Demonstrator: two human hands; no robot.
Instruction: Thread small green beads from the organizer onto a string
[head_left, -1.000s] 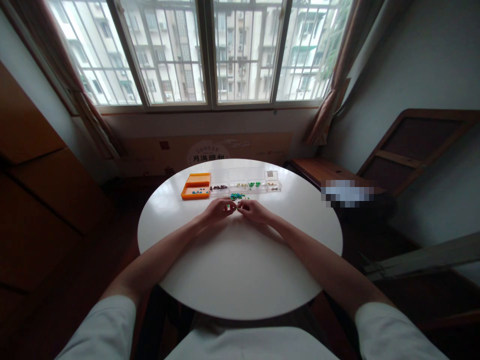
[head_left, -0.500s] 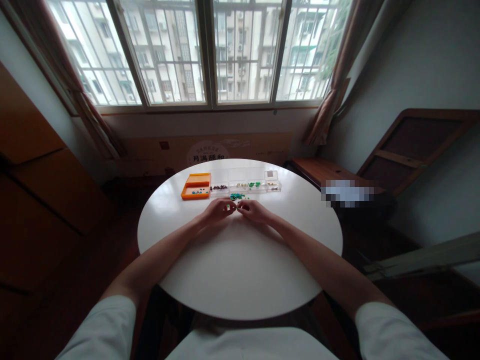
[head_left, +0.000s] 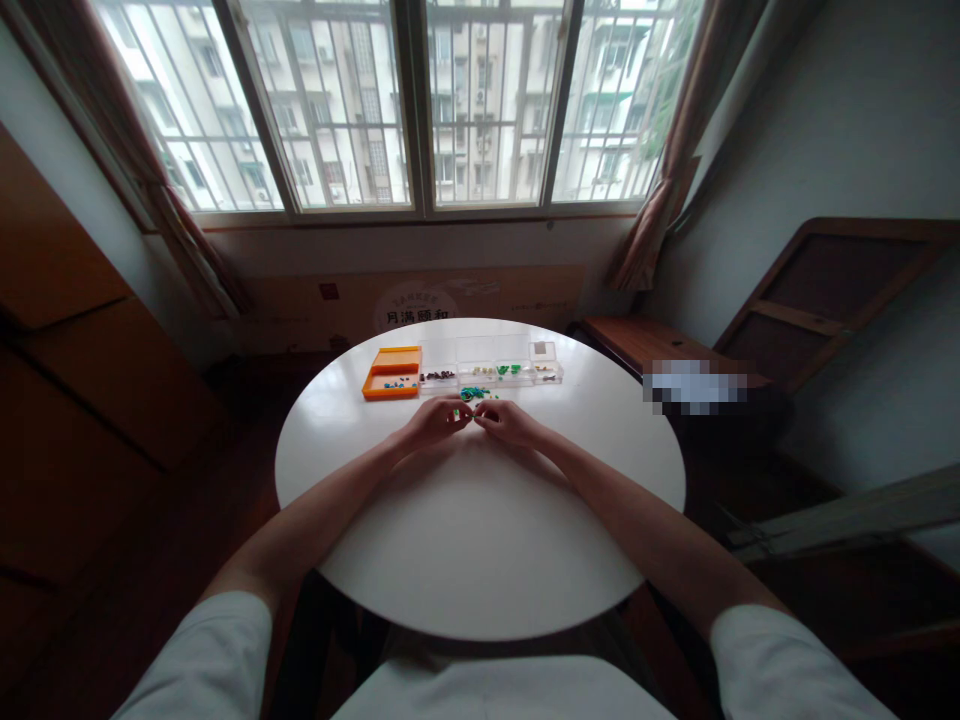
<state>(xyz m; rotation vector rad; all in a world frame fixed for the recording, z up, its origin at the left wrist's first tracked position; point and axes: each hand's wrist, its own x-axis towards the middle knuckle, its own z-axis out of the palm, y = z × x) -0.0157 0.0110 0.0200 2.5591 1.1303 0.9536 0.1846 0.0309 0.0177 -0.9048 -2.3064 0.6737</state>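
Over the far half of the white round table (head_left: 480,540), my left hand (head_left: 437,420) and my right hand (head_left: 508,423) meet with fingertips pinched close together. Something tiny and greenish shows between them, too small to name. Just beyond the fingers lies a small heap of green and blue pieces (head_left: 475,393). Behind that heap stands a clear compartment box (head_left: 480,376), its lid raised, with dark, pale and green bits in separate sections. To its left is an open orange box (head_left: 369,390) holding several small blue pieces.
A barred window (head_left: 420,110) with curtains (head_left: 652,230) at its sides is behind the table. A wooden cabinet (head_left: 67,400) stands at left. On the right are a low wooden bench (head_left: 637,335) and a leaning framed panel (head_left: 847,290).
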